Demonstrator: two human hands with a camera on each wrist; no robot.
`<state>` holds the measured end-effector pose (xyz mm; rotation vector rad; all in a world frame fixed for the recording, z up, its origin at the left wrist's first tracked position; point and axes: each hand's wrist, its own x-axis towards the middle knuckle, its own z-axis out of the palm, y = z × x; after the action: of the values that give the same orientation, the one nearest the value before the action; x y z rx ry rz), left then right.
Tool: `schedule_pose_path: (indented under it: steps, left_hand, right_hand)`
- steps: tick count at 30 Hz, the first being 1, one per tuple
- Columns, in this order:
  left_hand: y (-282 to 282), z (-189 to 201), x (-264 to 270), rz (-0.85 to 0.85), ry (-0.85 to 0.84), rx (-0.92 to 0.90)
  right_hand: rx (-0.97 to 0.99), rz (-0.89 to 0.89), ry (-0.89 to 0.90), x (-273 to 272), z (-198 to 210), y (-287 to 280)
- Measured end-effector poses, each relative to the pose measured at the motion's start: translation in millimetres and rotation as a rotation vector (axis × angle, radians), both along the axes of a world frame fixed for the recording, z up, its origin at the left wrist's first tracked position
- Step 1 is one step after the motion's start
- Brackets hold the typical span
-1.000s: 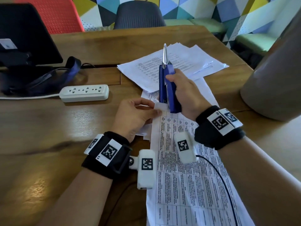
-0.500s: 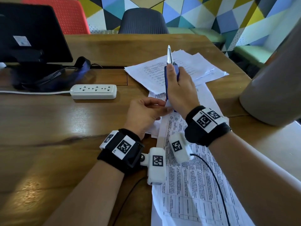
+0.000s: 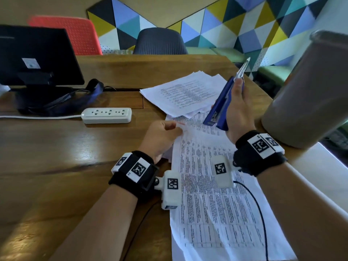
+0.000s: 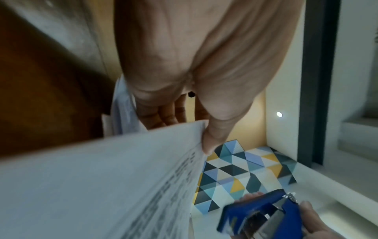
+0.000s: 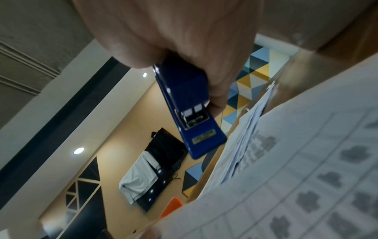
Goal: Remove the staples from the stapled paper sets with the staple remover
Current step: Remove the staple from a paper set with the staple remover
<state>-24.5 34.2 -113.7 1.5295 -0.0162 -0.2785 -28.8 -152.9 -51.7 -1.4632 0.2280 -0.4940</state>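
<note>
My right hand (image 3: 237,108) grips a blue stapler-style staple remover (image 3: 221,104) with a metal tongue pointing up and right, lifted above the papers. The same blue tool (image 5: 185,103) fills the right wrist view and shows low right in the left wrist view (image 4: 263,213). My left hand (image 3: 162,136) pinches the top left corner of a printed paper set (image 3: 212,200) that lies lengthwise on the wooden table (image 3: 56,166). In the left wrist view the thumb (image 4: 212,139) presses on that corner of the sheet (image 4: 122,186). No staple is discernible.
A loose pile of printed sheets (image 3: 184,91) lies behind the paper set. A white power strip (image 3: 107,115), a black monitor (image 3: 35,55) and a dark strap (image 3: 79,97) stand at the left. A large grey cylinder (image 3: 308,91) stands at the right. Chairs stand behind the table.
My right hand has lifted the blue tool off the paper corner, swung it to the right and tilted it. My left hand still pinches the same corner.
</note>
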Motion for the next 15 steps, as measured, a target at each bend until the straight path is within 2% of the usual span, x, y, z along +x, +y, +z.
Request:
schedule_pose_path:
  steps: [4,7,11,13,15]
  left_hand:
    - [-4.4,4.8,-3.3,0.015,-0.123,0.198]
    - [-10.6,16.6,-8.6,0.004,-0.27,0.416]
    - [-14.0,41.0,-3.3,0.046,-0.434,0.595]
    - [-11.2,53.2,6.5,0.082,-0.466,0.611]
    - [-4.3,65.7,18.8,0.142,-0.417,0.486]
  right_hand:
    - [0.038,0.034,0.098,-20.0,-1.1,-35.4]
    - [0.012,0.03,0.271,-35.1,-6.6,-62.7]
    - [0.035,-0.006,0.473,-46.9,-21.0,-97.4]
    - [0.005,-0.014,0.527,-51.7,-30.2,-112.6]
    - [0.029,-0.024,0.557,-57.8,-36.3,-123.6]
